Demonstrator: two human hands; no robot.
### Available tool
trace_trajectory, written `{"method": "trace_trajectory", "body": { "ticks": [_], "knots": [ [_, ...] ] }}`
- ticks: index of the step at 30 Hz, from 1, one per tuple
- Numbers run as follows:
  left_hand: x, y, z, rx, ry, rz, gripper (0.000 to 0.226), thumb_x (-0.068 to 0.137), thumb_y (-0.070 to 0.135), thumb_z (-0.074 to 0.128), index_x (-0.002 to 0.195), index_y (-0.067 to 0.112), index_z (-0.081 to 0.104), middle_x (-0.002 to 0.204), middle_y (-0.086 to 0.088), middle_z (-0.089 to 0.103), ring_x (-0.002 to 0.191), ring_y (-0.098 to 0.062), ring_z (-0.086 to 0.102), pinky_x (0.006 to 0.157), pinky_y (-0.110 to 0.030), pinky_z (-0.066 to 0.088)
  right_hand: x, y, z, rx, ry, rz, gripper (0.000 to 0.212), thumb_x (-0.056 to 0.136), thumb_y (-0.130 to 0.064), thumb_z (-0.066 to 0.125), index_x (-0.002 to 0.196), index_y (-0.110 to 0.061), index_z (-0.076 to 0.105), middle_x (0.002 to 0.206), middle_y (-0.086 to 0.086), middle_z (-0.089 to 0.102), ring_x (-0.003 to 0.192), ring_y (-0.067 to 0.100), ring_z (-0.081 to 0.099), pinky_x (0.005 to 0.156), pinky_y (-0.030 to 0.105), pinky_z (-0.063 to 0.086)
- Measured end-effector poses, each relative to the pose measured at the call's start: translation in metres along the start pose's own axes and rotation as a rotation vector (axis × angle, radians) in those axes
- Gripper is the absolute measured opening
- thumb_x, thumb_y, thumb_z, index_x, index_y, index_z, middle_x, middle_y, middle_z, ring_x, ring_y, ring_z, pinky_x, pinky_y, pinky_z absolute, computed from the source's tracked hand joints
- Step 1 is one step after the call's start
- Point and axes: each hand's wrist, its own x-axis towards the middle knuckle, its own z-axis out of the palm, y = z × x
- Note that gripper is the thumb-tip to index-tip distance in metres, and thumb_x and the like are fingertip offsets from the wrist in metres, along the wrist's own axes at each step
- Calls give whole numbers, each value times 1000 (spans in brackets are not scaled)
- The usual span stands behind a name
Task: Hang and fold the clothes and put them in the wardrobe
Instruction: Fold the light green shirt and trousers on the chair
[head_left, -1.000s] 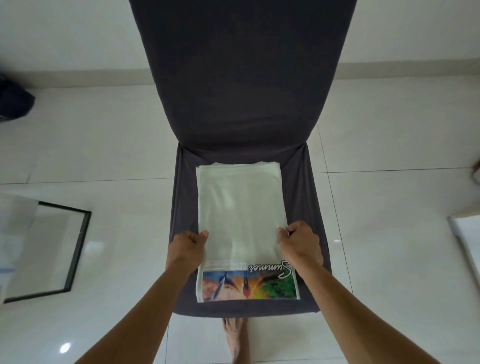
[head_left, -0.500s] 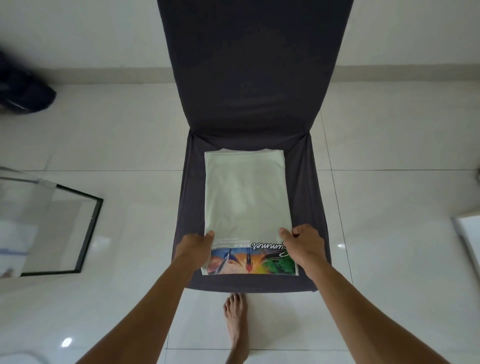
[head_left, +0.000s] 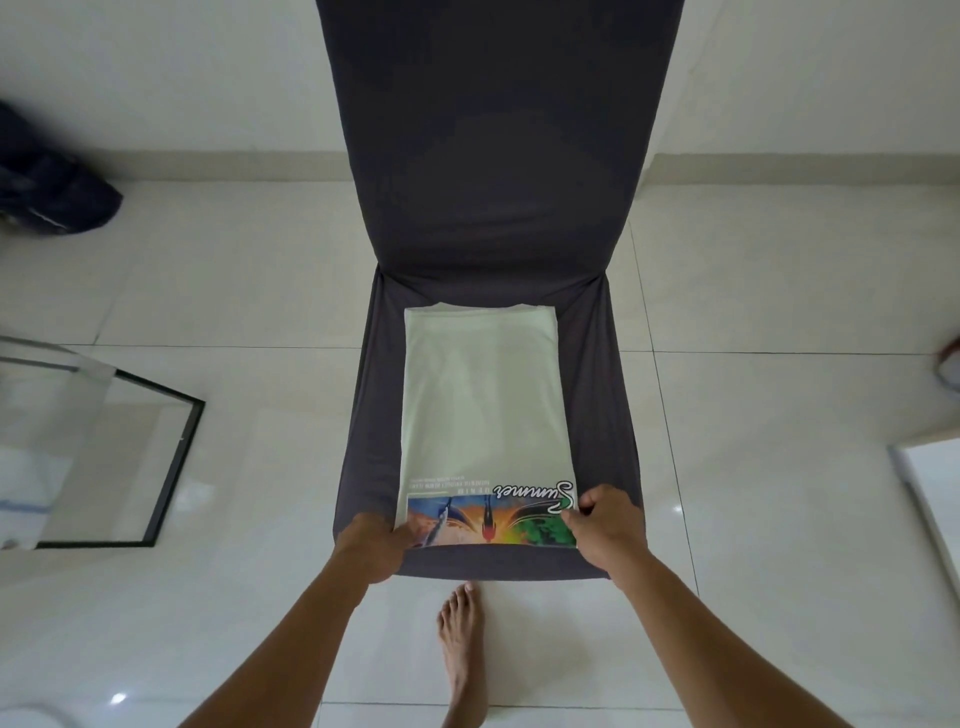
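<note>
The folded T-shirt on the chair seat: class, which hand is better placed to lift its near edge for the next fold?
Neither clearly: left hand and right hand each grip a near corner of the T-shirt, so probably both together.

Two bare forearms are seen, with no sleeves, watch or rings worn. The left hand (head_left: 375, 545) and right hand (head_left: 610, 527) are ungloved. One unshod foot (head_left: 462, 631) is visible.

Soft, even indoor light, fairly bright; pale floor (head_left: 753, 519) tiles show small glare spots lower left & right of the chair (head_left: 488, 156). Dark chair cover reads flat, little detail. Wide-angle bends tile lines at edges. Dark bundle (head_left: 47, 192) far left is blurred
</note>
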Motion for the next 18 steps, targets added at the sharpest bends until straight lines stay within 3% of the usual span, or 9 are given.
{"method": "trace_trajectory", "body": {
  "ticks": [5,8,10,13,15,18],
  "knots": [
    [2,12,-4,132,216,37,38,85,54,64,89,17,68,72,3,65,64,-14,61,48,-24,39,-4,-14,-7,27,30,-13,27,88,-34,65,109,-20,57,108,2,66,87,21,55,74,30,46],
    [3,35,-10,74,356,128,34,85,49,64,91,16,60,80,1,63,70,-19,58,56,-28,40,-1,-31,-15,80,80,-40,39,92,-41,61,123,-18,56,114,5,65,91,24,57,77,32,46],
    [7,57,-9,-1,345,216,26,87,40,66,86,15,59,79,2,63,71,-17,58,61,-29,45,4,-44,-16,134,56,-41,35,93,-40,60,117,-15,59,106,5,64,100,28,63,80,32,46],
    [11,90,-2,-58,248,322,23,87,41,68,83,19,62,78,5,66,72,-12,62,68,-27,49,12,-55,-12,255,34,-13,23,92,-35,63,78,-17,62,82,3,66,87,27,67,73,31,51],
    [11,109,3,-67,194,386,25,88,45,66,84,20,63,76,5,67,70,-10,62,64,-23,45,10,-60,-9,310,31,-12,18,91,-32,64,80,-17,64,83,3,69,74,19,65,60,27,50],
    [9,138,6,-117,90,401,36,88,58,60,91,22,65,83,0,70,73,-14,65,60,-22,46,4,-67,-3,372,10,-170,9,93,-26,66,94,-19,61,88,-4,69,72,10,64,59,19,51]
  ]
}}
